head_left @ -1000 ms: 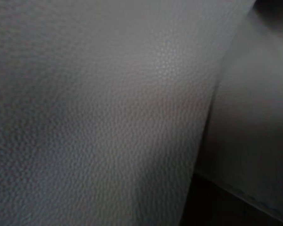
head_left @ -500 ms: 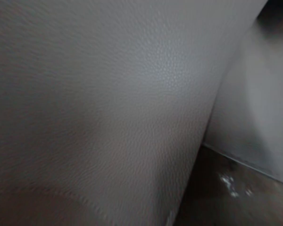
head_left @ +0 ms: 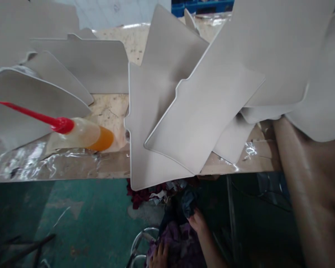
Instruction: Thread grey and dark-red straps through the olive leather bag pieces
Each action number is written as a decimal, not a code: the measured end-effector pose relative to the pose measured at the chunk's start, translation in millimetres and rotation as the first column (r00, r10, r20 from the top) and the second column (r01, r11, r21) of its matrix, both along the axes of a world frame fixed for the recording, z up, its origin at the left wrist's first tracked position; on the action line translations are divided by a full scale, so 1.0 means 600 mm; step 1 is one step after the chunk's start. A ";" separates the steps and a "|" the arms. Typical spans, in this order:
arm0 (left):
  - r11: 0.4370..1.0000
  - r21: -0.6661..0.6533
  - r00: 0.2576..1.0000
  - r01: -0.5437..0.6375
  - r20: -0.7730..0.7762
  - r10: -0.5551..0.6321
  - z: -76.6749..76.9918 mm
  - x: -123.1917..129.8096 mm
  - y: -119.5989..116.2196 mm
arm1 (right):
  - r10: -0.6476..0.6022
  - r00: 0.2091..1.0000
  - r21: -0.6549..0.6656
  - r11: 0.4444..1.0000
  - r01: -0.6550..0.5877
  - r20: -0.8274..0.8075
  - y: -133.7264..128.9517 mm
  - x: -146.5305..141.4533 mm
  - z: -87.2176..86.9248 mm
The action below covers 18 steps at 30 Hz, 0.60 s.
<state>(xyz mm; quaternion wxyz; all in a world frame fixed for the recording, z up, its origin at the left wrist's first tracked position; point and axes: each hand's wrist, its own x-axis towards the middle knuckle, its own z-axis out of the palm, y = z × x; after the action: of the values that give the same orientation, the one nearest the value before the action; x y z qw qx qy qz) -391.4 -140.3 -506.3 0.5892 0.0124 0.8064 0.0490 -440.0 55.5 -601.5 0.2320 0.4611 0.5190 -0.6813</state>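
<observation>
My left hand lies at the bottom edge on purple patterned clothing, fingers stretched out and holding nothing. My right hand, to the right of it and below the table edge, is closed on a dark blue-green cloth. Above them, grey-beige leather-like panels overlap on the wooden table, some jutting past its front edge. A translucent squeeze bottle with a long red nozzle and orange liquid lies tilted on the left, apart from both hands.
More panels are piled at the back left and right. Brown sheet material hangs over the front edge at right. Below are a chrome stool ring, scraps of fabric and the green floor. Clear plastic film covers the table edge.
Earlier a grey grained surface filled the view close up. Now the view takes in the table, panels, bottle and both hands, with the right hand on the cloth.
</observation>
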 end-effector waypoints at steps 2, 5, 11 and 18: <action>0.986 0.047 0.986 -0.161 -0.043 0.163 0.008 -0.016 0.006 | -0.011 1.000 -0.048 0.999 0.012 0.002 -0.001 0.000 0.023; 0.861 0.317 0.868 -0.398 -0.173 0.466 0.028 -0.065 0.030 | -0.009 1.000 -0.137 0.991 0.010 0.007 -0.005 0.001 0.063; 0.679 0.606 0.716 -0.415 -0.243 0.654 0.092 -0.152 0.085 | 0.008 0.999 -0.260 0.965 -0.016 -0.032 -0.052 -0.025 0.178; 0.710 0.527 0.612 -0.466 -0.387 0.689 0.178 -0.208 0.025 | 0.107 0.991 -0.143 0.983 -0.119 -0.085 -0.102 -0.082 0.262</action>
<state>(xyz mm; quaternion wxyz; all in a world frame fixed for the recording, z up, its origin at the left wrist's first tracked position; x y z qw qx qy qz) -516.1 -125.5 -399.7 0.2626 -0.1280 0.8745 0.3873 -489.2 -5.7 -444.6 0.2837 0.3856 0.5010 -0.7210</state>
